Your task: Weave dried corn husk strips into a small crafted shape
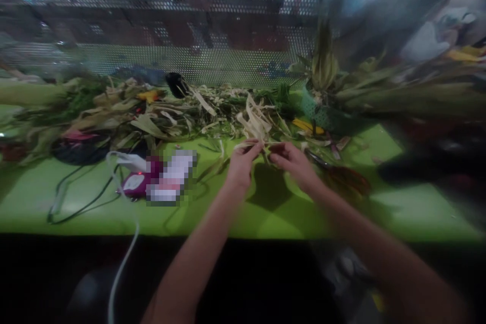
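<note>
Pale dried corn husks are gathered into a flower-like bunch, its leaves fanning upward above the green table. My left hand pinches the base of the bunch between thumb and fingers. Just to its right, my right hand has its fingers curled together at a thin strip by the same base. Below the hands, a dark shadow falls on the table. Scissors appear to lie beside my right hand, partly hidden by the wrist.
Heaped husks and dried leaves run along the back, before a perforated metal screen. A phone, a purple power bank and a white cable lie left. A green basket stands right.
</note>
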`<control>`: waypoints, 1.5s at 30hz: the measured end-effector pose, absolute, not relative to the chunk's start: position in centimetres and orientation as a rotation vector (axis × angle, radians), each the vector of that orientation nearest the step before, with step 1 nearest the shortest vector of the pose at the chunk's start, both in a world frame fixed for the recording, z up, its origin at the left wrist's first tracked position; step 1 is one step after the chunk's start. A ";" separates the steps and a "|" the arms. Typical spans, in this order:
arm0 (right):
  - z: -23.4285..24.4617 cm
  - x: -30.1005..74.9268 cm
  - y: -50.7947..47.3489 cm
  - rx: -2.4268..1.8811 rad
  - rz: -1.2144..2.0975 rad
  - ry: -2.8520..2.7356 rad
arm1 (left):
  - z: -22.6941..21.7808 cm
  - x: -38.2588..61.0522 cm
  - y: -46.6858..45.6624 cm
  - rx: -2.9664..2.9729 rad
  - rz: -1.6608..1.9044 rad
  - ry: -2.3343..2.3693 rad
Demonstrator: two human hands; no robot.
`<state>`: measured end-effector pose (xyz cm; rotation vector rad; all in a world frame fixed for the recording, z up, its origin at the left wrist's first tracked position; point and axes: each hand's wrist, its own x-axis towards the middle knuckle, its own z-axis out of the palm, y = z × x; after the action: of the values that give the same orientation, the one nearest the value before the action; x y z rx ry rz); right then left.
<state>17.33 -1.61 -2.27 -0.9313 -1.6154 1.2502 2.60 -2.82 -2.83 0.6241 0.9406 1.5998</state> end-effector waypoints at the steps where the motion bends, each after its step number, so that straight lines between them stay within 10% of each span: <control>1: -2.6 17.0 -1.8 -0.936 1.262 -1.645 | -2.9 2.6 -2.8 0.594 1.626 0.938; 10: -3.8 16.9 -2.0 -1.019 0.545 -2.108 | -2.8 2.9 -3.1 0.373 1.592 0.881; 23: -4.3 17.2 -1.7 -1.082 0.328 -2.236 | -2.0 2.6 -3.4 0.297 1.555 0.827; 45: -1.5 21.0 1.0 -1.078 0.779 -2.265 | -1.8 -1.1 -2.2 0.281 1.814 0.782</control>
<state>21.05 0.97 -1.47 -1.0776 -2.2645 0.7789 -1.08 -2.17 -1.84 0.2814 0.7819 1.8143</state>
